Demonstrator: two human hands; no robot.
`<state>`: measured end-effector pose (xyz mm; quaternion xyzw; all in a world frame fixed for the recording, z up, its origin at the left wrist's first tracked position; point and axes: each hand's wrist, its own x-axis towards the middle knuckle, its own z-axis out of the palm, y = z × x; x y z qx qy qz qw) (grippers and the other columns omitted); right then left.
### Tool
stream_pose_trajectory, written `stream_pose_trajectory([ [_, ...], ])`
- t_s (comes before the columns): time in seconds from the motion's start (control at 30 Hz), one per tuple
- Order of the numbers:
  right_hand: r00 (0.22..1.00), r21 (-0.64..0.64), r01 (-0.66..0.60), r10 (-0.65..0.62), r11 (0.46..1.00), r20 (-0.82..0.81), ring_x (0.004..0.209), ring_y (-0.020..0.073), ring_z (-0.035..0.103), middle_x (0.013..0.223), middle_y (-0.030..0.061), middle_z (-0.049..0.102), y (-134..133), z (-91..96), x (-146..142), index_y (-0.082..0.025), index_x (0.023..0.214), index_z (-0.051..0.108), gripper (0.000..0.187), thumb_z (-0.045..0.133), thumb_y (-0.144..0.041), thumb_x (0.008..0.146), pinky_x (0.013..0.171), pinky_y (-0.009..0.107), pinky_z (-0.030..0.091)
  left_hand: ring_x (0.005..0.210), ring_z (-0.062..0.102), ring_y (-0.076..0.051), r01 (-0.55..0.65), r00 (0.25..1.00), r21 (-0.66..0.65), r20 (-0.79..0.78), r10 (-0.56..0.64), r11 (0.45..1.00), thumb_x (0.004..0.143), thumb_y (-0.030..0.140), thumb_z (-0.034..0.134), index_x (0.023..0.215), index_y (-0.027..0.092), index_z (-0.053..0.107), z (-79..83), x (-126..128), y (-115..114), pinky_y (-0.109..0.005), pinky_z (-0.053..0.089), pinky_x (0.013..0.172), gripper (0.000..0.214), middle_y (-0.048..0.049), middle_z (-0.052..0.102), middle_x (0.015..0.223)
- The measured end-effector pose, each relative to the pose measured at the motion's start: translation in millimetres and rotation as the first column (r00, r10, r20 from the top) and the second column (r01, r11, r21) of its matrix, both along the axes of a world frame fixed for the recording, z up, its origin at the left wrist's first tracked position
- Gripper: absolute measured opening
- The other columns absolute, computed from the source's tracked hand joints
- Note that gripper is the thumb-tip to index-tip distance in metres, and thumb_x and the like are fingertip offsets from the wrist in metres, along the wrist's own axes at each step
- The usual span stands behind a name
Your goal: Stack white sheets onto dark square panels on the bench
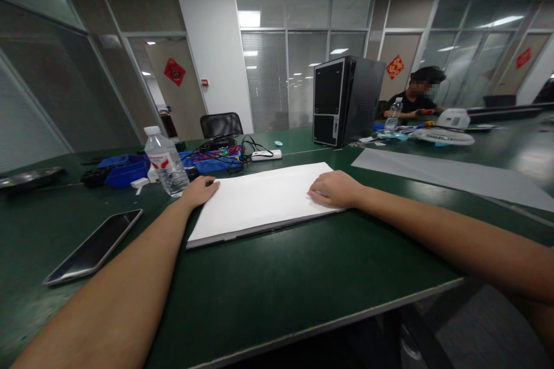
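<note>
a white board [264, 200] is laid flat on the green table [268, 288], slightly askew, between the two hands and well in from the near edge. the left hand [199, 191] is pressed against its far left corner with fingers curled loosely, and the right hand [333, 189] is rested on its right edge, knuckles up; neither hand is seen to be clamped around the board, both being laid on it with nothing gripped. judged from this, the board could be slid across the smooth tabletop if uneven pressure is applied, and the water bottle [166, 162] standing just beside the left hand could be knocked over by a sideways nudge of that corner or wrist. the phone [94, 247], lying near the left forearm, could be swept toward the edge by the elbow. farther out, a blue tray [123, 170] and tangled cables [220, 154] are spread behind the bottle, a computer tower [346, 99] is stood upright mid-table, and a grey sheet [450, 176] is laid to the right. a seated person [418, 95] is seen at the far end. the room is an office walled with glass partitions.
</note>
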<state>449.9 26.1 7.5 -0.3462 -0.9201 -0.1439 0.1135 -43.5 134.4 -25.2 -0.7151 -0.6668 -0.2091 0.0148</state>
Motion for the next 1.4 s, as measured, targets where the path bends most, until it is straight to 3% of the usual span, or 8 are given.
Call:
stream_pose_trajectory([
  [0.37,0.998,0.024,-0.057,0.057,0.998,-0.004,0.084,0.0219,0.072,0.096,0.0106,0.081,-1.6,-0.4,1.4,-0.018,0.101,0.084,0.050,0.042,-0.045,0.108,0.076,0.033,0.047,0.136,0.064,-0.030,0.023,0.999,-0.048,0.042,-0.021,0.999,0.100,0.046,0.070,0.133,0.018,0.070,-8.2,-8.8,9.5,-0.057,0.049,0.117,0.043,-0.0130,0.068,0.147],
  [0.53,0.999,0.013,-0.030,0.030,0.999,-0.035,0.087,0.0204,0.073,0.099,0.0076,0.082,2.3,-1.0,4.2,-0.022,0.105,0.085,0.047,0.045,-0.048,0.107,0.079,0.033,0.050,0.134,0.066,-0.028,0.041,0.998,-0.043,0.052,-0.039,0.998,0.099,0.046,0.070,0.127,0.017,0.074,-8.3,-11.2,11.7,-0.053,0.048,0.119,0.040,-0.0134,0.072,0.142],
  [0.67,0.985,0.029,0.138,-0.134,0.990,-0.108,0.103,0.0225,0.073,0.117,0.0067,0.081,24.0,4.5,25.7,-0.024,0.118,0.082,0.046,0.042,-0.046,0.109,0.092,0.035,0.053,0.132,0.069,-0.029,0.049,0.997,-0.016,0.057,-0.048,0.999,0.089,0.045,0.066,0.123,0.017,0.080,-6.8,-10.0,11.7,-0.043,0.048,0.120,0.047,-0.0132,0.076,0.138],
  [0.8,0.897,0.025,0.421,-0.412,0.907,-0.158,0.126,0.0301,0.065,0.138,0.0144,0.072,55.5,6.3,77.6,-0.019,0.139,0.071,0.045,0.053,-0.045,0.106,0.111,0.048,0.050,0.129,0.071,-0.031,0.037,0.998,0.005,0.054,-0.037,0.999,0.084,0.047,0.060,0.119,0.018,0.083,-6.3,-7.5,9.8,-0.036,0.052,0.115,0.051,-0.0116,0.078,0.135],
  [0.9,0.757,-0.037,0.639,-0.637,0.768,-0.145,0.134,0.0319,0.060,0.149,0.0157,0.061,72.6,-0.9,124.7,-0.019,0.146,0.061,0.055,0.067,-0.050,0.102,0.114,0.058,0.048,0.126,0.072,-0.031,0.026,0.998,0.016,0.051,-0.027,1.000,0.084,0.048,0.060,0.119,0.018,0.083,-6.6,-6.5,8.5,-0.037,0.053,0.113,0.051,-0.0114,0.079,0.134],
  [1.07,0.548,-0.194,0.814,-0.834,0.548,-0.056,0.121,0.0271,0.066,0.140,0.0133,0.064,88.0,-13.4,173.9,-0.018,0.139,0.063,0.048,0.067,-0.049,0.103,0.102,0.051,0.058,0.128,0.072,-0.031,0.033,0.999,0.024,0.039,-0.033,0.999,0.084,0.048,0.061,0.120,0.019,0.082,-7.0,-6.8,8.3,-0.036,0.051,0.115,0.051,-0.0111,0.079,0.135],
  [1.2,0.530,-0.232,0.825,-0.848,0.515,0.003,0.118,0.0256,0.067,0.136,0.0119,0.066,92.6,-13.2,174.8,-0.018,0.136,0.065,0.043,0.067,-0.047,0.103,0.101,0.050,0.059,0.128,0.072,-0.031,0.034,0.999,0.020,0.024,-0.035,0.999,0.085,0.047,0.060,0.121,0.018,0.082,-6.7,-6.7,8.6,-0.036,0.052,0.114,0.051,-0.0118,0.079,0.134],
  [1.4,0.579,-0.154,0.800,-0.813,0.580,-0.056,0.117,0.0252,0.067,0.135,0.0129,0.067,77.4,-3.0,139.4,-0.017,0.132,0.067,0.041,0.068,-0.045,0.103,0.102,0.049,0.058,0.124,0.074,-0.032,0.024,1.000,0.010,-0.009,-0.024,1.000,0.088,0.047,0.057,0.123,0.016,0.082,-4.7,-5.0,6.5,-0.038,0.054,0.111,0.053,-0.0145,0.077,0.136],
])
